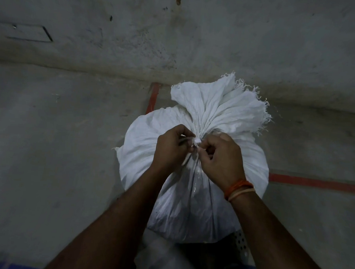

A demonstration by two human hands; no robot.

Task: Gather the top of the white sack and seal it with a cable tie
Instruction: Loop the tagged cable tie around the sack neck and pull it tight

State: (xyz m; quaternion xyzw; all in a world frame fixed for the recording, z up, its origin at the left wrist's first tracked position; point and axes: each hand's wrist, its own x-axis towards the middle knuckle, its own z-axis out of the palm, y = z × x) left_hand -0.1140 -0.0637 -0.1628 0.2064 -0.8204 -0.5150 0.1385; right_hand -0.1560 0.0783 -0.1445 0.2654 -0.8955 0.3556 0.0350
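A full white woven sack [142, 144] stands on the concrete floor against the wall. Its top is bunched into a neck, and the frayed mouth [220, 103] fans out above. A white cable tie [197, 142] circles the neck, its small head showing between my hands. My left hand [170, 148] pinches the tie on the left of the neck, with a strap end curving down by its palm. My right hand [221, 157] pinches the tie on the right, fingers curled. An orange thread band sits on my right wrist.
A grey concrete wall [178, 34] rises just behind the sack. Red lines [315, 183] are painted on the floor to the right and behind the sack. A perforated metal piece [241, 242] shows at the sack's lower right. Something blue [19, 267] lies at the bottom left edge.
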